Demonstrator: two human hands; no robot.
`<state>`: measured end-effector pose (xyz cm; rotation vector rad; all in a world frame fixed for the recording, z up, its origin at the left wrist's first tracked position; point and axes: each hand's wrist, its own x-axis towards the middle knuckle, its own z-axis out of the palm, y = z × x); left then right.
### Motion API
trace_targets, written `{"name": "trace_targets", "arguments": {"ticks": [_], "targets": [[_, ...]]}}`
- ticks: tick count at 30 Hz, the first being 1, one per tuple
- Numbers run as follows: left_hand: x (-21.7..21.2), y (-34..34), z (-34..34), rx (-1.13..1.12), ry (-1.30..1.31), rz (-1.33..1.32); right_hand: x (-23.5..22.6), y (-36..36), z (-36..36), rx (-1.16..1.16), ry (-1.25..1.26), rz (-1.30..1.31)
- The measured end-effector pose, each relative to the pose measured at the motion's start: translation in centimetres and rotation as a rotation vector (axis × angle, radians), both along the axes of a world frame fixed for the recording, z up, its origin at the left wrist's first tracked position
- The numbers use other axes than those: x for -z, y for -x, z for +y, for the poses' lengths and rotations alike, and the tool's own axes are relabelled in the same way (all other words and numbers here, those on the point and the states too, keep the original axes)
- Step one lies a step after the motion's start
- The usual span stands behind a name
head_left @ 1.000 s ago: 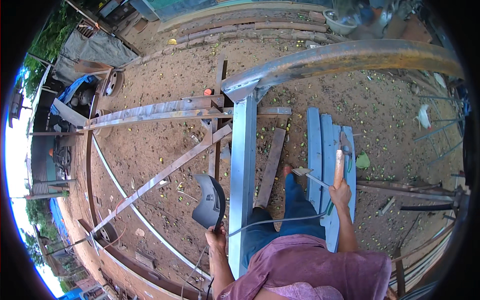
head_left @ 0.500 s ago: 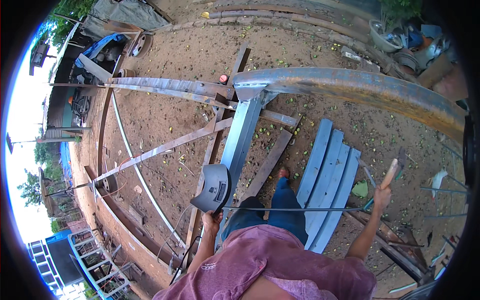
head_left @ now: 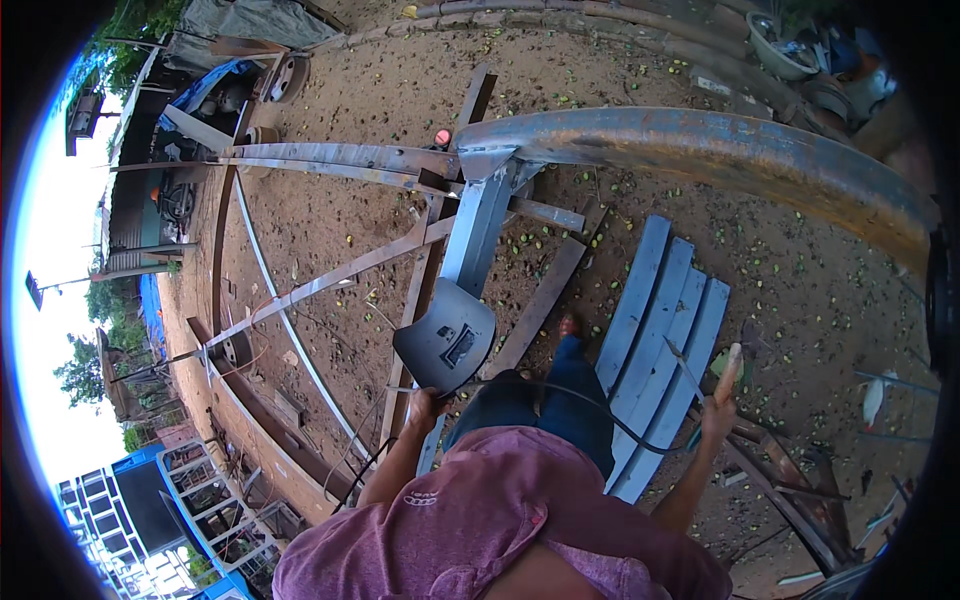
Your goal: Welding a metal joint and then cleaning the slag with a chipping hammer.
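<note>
Left of the upright blue-grey steel post [head_left: 478, 235], the left hand [head_left: 425, 405] has its fingers wrapped around the handle of a dark grey hand-held welding shield with a small rectangular window [head_left: 445, 337], which stands up against the post's lower part. The shield looks like a light, stiff shell, best gripped by that bottom handle; its window is likely fragile. Right of the post, beyond the stacked blue-painted planks [head_left: 660, 335], the right hand [head_left: 718, 408] is closed around the pale handle of an electrode holder [head_left: 727, 368] with a thin rod. A black cable [head_left: 590, 405] trails back toward the post; judging by its sag, it will drag on the holder.
</note>
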<state>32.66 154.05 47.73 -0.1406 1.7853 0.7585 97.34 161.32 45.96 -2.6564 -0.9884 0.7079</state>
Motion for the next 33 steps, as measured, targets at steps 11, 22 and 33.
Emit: {"name": "trace_targets", "arguments": {"ticks": [11,22,33], "targets": [[6.3,-3.6,4.1,0.11,-0.274,0.163,5.1,-2.2,-4.2,-0.181,0.071,-0.061],[26.4,19.3,-1.0,0.054,-0.393,0.357,20.4,-12.2,-11.0,0.017,-0.188,0.088],[27.0,15.4,-2.3,0.25,-0.453,0.633,31.5,-14.0,-15.3,0.294,-0.213,0.494]]}}
